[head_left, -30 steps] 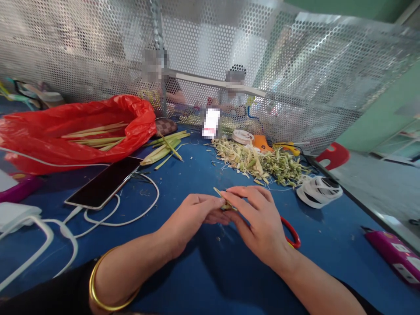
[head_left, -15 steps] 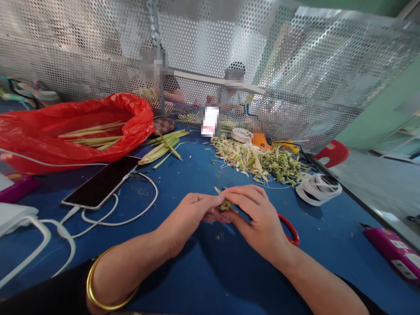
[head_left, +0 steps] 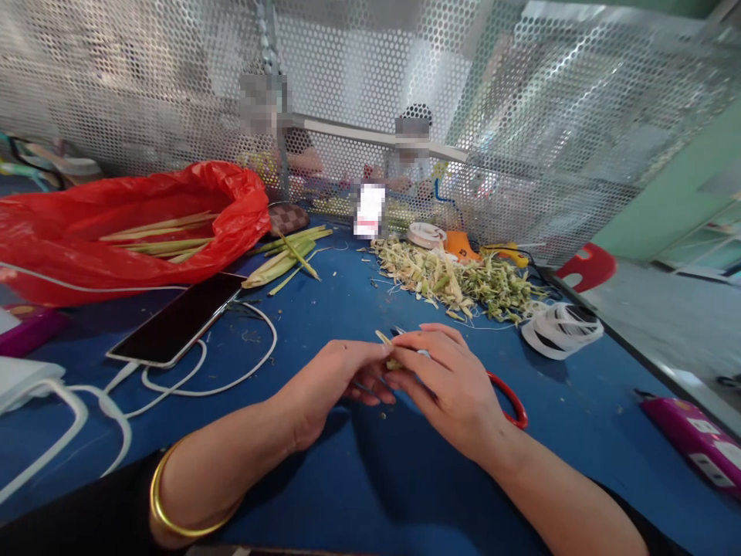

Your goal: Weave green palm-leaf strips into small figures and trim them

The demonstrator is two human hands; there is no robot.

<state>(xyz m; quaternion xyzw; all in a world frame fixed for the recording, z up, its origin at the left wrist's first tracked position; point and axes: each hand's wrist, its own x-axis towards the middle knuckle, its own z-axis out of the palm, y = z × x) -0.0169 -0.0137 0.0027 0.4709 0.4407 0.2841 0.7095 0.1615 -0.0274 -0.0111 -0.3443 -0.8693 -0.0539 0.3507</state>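
Between my fingertips, over the blue table [head_left: 324, 309], is a small yellowish-green plant piece [head_left: 384, 338], mostly covered by the fingers. My left hand [head_left: 347, 371] pinches it between thumb and forefinger, the other fingers curled below. My right hand [head_left: 448, 374] closes on the same piece from the right, its fingers bent over it. Scissors with a red handle [head_left: 509, 400] lie under and beside my right hand, and their metal tip shows just beyond my fingers. Farther back lies a heap of pale and green plant pieces [head_left: 440, 274].
At left are a red plastic bag [head_left: 133, 266] of long stalks, loose husks [head_left: 281, 266], a phone [head_left: 179, 320] and white cables [head_left: 231, 392]. White tape [head_left: 561, 330] and a purple power strip [head_left: 691, 440] are right. Two people sit behind the perforated screen [head_left: 359, 85].
My left hand's lower fingers have dropped and spread slightly from the piece. My right hand has shifted a little, and the scissors' tip shows more. The plant piece is more covered now.
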